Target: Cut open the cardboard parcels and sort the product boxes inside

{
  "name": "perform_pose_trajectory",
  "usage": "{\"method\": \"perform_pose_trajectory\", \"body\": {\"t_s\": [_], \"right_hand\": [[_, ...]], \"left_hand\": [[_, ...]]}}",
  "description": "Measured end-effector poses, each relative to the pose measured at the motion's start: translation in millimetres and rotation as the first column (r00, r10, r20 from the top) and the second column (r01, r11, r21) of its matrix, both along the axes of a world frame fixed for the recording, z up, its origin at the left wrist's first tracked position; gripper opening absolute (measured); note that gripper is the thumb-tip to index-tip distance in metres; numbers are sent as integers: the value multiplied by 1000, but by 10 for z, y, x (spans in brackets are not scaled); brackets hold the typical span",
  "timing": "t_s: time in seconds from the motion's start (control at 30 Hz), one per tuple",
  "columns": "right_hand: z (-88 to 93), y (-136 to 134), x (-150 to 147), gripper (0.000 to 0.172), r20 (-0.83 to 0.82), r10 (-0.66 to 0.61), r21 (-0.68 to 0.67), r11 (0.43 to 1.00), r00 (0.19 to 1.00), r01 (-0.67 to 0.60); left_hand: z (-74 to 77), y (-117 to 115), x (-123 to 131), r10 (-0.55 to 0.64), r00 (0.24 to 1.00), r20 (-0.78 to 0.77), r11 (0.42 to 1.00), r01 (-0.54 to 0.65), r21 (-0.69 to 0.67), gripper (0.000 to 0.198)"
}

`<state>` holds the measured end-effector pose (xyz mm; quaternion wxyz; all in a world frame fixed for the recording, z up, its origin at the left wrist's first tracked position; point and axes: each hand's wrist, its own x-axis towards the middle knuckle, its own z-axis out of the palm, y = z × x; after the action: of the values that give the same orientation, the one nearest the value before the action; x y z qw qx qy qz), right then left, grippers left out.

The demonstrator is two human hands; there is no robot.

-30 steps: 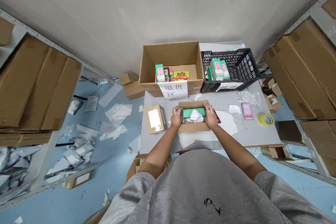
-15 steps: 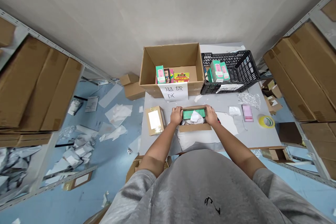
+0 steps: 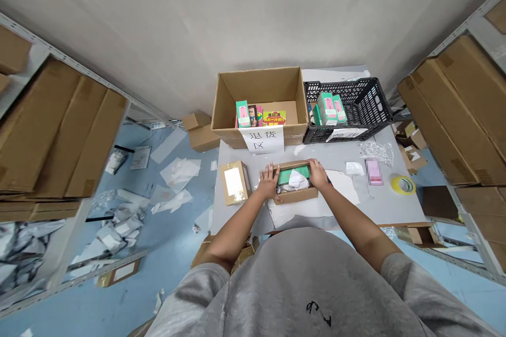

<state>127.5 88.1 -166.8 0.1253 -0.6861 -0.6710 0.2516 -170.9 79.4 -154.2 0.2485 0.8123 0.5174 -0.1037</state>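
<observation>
A small open cardboard box (image 3: 297,196) lies on the grey table (image 3: 379,205) in front of me. Inside it are a green carton (image 3: 300,171) and crumpled white paper (image 3: 297,179). My left hand (image 3: 269,182) rests flat against the box's left end, fingers stretched out. At the right end, my right hand (image 3: 318,174) curls its fingers over the box's edge. Both forearms reach in from below.
A large carton (image 3: 259,101) with a paper label and small product boxes stands at the back, a black crate (image 3: 356,105) beside it. A taped parcel (image 3: 234,182), a pink item (image 3: 373,170) and a yellow tape roll (image 3: 401,184) lie on the table. Shelving with cartons flanks both sides.
My left hand has opened and laid its fingers flat on the box's left end. The green carton sits lower in the box. My right hand has stayed on the right end.
</observation>
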Motion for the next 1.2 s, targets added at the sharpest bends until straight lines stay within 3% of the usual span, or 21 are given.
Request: {"method": "perform_pose_trajectory", "body": {"t_s": [0.17,0.33,0.43,0.53,0.6,0.77,0.83,0.9,1.07,1.2], "right_hand": [[0,-150,36,87,14,123,22,992,992,-124],[-4,-261,189,157,22,348,-76,935,937,-346],[0,-209,231,174,56,408,-133,908,911,-398],[8,-171,194,165,104,380,-123,922,919,-367],[14,-185,157,160,111,358,-111,932,927,-346],[44,-260,134,162,113,348,-119,935,930,-335],[58,-260,131,164,107,349,-132,933,931,-335],[68,-250,110,156,95,327,-127,941,940,-314],[68,-252,-16,108,110,223,-49,974,969,-219],[100,-292,-99,94,137,177,-5,984,975,-178]], "left_hand": [[20,-48,77,42,999,18,995,-43,85,163],[15,11,42,37,998,49,997,-40,64,164],[29,96,41,29,999,32,999,-30,35,170],[85,150,63,34,999,30,999,-35,14,169],[145,137,84,58,996,64,997,-61,46,153],[260,-28,201,122,976,180,964,-161,214,61],[245,-67,296,106,984,144,971,-134,196,44],[191,-54,415,86,993,75,987,-95,127,37],[-6,133,717,124,989,-80,992,-122,35,37],[-116,234,887,172,975,-139,985,-173,4,41]]}}
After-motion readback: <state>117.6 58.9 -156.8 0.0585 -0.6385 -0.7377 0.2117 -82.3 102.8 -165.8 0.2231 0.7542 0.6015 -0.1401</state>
